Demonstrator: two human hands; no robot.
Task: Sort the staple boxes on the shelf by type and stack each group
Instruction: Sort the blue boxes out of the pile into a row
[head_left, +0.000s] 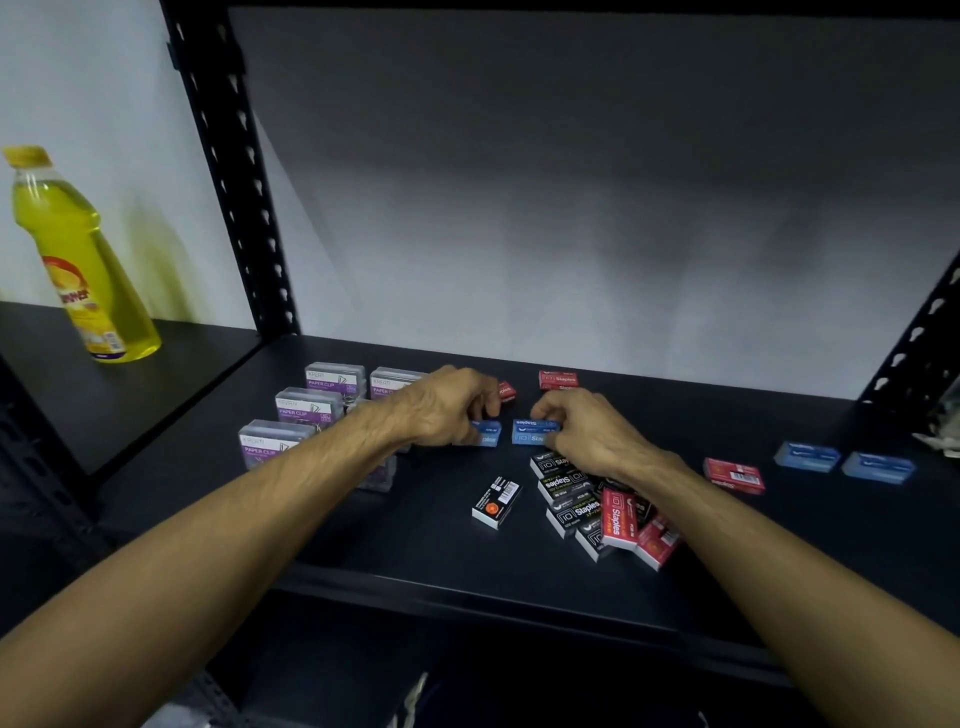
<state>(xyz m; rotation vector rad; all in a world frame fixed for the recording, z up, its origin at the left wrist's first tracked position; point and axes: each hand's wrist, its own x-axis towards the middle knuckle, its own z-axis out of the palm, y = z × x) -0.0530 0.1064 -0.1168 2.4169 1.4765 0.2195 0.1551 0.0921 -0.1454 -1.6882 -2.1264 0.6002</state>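
The dark shelf (426, 551) carries everything I am working on, and I place the rest against the jumbled heap of black and red staple boxes (602, 514) at its middle front. Far left of that heap, on the neighbouring shelf, a yellow bottle (78, 260) stands upright. Left of the heap and further back sit the clear paper clip boxes (306, 410). My left hand (447, 410), behind and left of the heap, curls its fingers around a blue staple box (488, 434). My right hand (587, 431), just behind the heap, pinches a second blue staple box (530, 432) beside the first. Two more blue boxes (841, 460) lie well right of the heap, a red box (733, 475) nearer it. A lone black box (496, 501) lies just left of the heap.
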